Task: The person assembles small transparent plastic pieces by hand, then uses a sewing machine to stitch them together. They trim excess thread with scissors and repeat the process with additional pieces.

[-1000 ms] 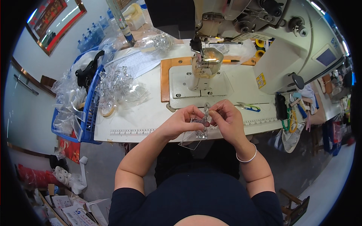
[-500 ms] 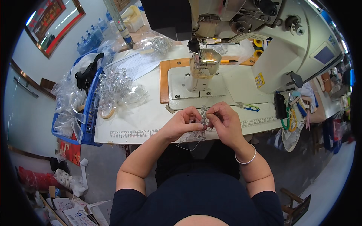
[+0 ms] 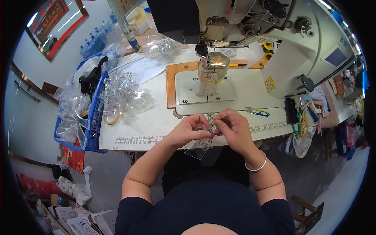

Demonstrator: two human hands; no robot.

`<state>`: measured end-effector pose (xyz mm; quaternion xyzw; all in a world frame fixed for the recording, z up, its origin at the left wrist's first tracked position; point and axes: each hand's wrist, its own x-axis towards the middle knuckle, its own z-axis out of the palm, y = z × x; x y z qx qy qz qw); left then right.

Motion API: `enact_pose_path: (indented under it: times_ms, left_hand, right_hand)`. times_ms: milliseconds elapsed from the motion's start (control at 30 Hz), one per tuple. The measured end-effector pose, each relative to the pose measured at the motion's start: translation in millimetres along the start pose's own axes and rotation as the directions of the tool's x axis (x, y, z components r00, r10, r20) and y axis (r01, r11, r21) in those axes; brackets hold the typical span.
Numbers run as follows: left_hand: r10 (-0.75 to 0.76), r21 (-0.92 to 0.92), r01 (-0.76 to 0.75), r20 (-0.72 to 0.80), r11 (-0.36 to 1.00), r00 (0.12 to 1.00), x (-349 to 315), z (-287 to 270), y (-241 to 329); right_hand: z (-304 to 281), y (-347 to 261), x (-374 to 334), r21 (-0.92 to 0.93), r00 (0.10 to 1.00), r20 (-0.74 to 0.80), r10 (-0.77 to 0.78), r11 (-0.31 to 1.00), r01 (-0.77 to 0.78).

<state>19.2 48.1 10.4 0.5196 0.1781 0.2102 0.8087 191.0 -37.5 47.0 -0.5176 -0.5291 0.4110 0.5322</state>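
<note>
My left hand [image 3: 189,129] and my right hand [image 3: 232,127] meet at the front edge of a white sewing table [image 3: 150,125]. Together they pinch a small clear plastic piece [image 3: 210,122] between the fingertips. A flat clear plastic sheet [image 3: 199,146] hangs below the hands, over my lap. A silver bangle sits on my right wrist. Just beyond the hands stands a white post-bed sewing machine [image 3: 211,72] with its needle head above.
A pile of clear plastic pieces [image 3: 123,94] lies on the table's left, beside a blue basket [image 3: 91,117] stuffed with plastic bags. Small snips [image 3: 257,112] lie to the right of my hands. A ruler strip runs along the table's front edge. Boxes and rolls sit on the floor at lower left.
Both hands stay together on the clear piece, with the fingers shifting slightly. The view has tilted a little, so the table sits higher in the picture.
</note>
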Motion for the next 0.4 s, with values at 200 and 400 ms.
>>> enact_pose_path:
  times_ms: [200, 400]
  left_hand:
    - [-0.008, 0.086, 0.009, -0.015, 0.996, 1.000, -1.2, -1.9, 0.1]
    - [-0.066, 0.027, 0.066, 0.006, 0.997, 0.998, -0.6, -3.1, 0.7]
  right_hand:
    - [1.7, 3.2, 0.2, -0.046, 0.992, -0.028, -0.119, 0.992, 0.118]
    - [-2.0, 12.2, 3.4, -0.109, 0.986, -0.012, -0.167, 0.980, 0.165]
